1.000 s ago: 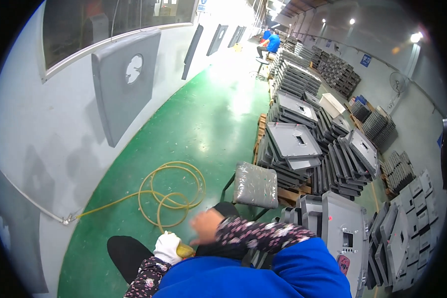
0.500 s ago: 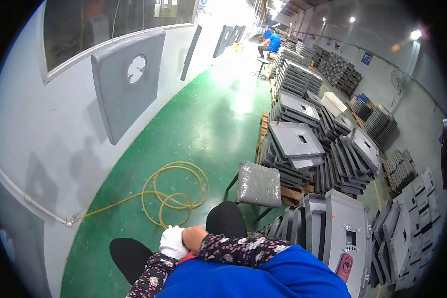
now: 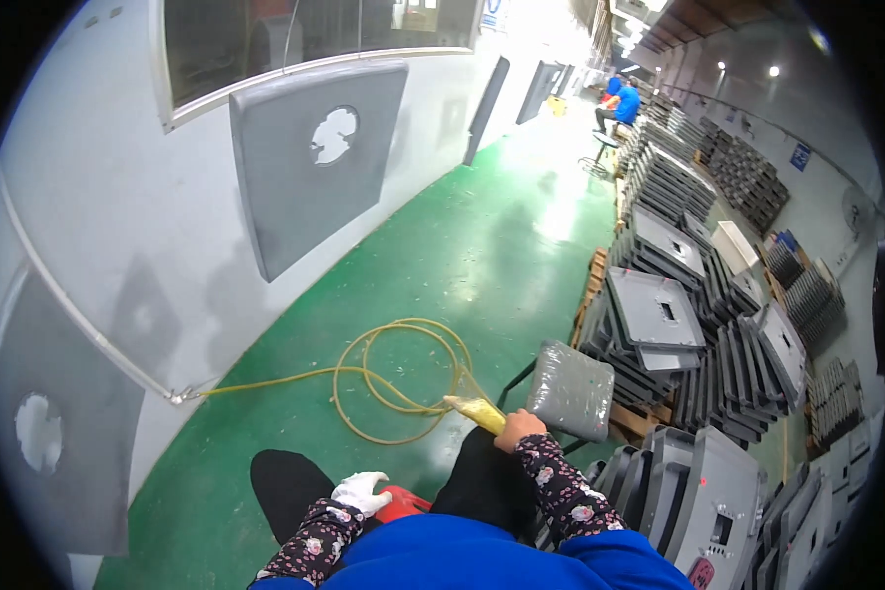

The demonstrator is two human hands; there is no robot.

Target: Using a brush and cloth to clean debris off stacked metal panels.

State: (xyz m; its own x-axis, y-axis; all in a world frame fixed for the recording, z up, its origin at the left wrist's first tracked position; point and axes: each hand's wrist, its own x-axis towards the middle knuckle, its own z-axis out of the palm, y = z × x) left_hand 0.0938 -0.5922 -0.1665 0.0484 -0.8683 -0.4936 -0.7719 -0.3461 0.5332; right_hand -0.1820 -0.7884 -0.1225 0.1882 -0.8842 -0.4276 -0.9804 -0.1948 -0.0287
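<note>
My left hand [image 3: 361, 493], in a white glove, is over my left thigh with its fingers loosely spread and nothing visible in them. Close beside it, between my legs, is a red thing [image 3: 401, 503], mostly hidden. Over my right knee my bare right hand [image 3: 521, 431] is closed around one end of a long yellow thing [image 3: 478, 411] with a pale, worn-looking tip. Its exact kind I cannot make out. The tip points forward and left, above the green floor.
A coiled yellow hose [image 3: 388, 324] lies ahead, running to a wall fitting. A padded seat [image 3: 570, 389] stands just right of my knee. Grey panels [image 3: 656, 307] are stacked along the right; another panel [image 3: 315, 162] hangs on the left wall. A person in blue [image 3: 625, 102] sits far off.
My hands were together in front of me and are now apart. The right has moved forward and right, and the yellow thing now shows in it. My view has turned left.
</note>
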